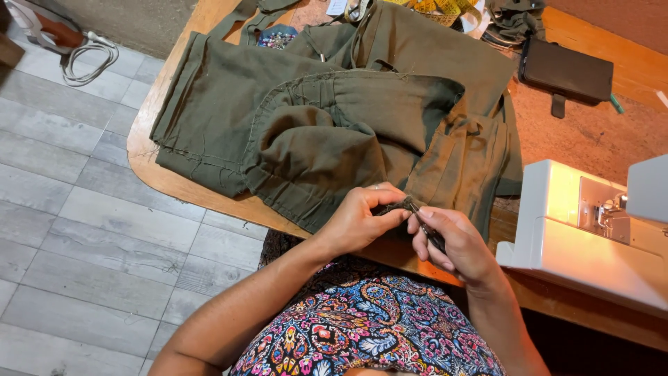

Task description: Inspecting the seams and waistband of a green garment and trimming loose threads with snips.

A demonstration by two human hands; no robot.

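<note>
Hands [410, 230] pinch rumpled olive woven cloth [327, 132].

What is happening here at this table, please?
A person sits at a wooden table with a crumpled olive-green cloth garment spread over it. The left hand pinches a small edge of the garment, and the right hand holds a thin dark tool against that same edge; what kind of tool it is cannot be told. A white sewing machine with its lamp lit stands at the right, and a black rectangular case lies farther back on the table.
</note>
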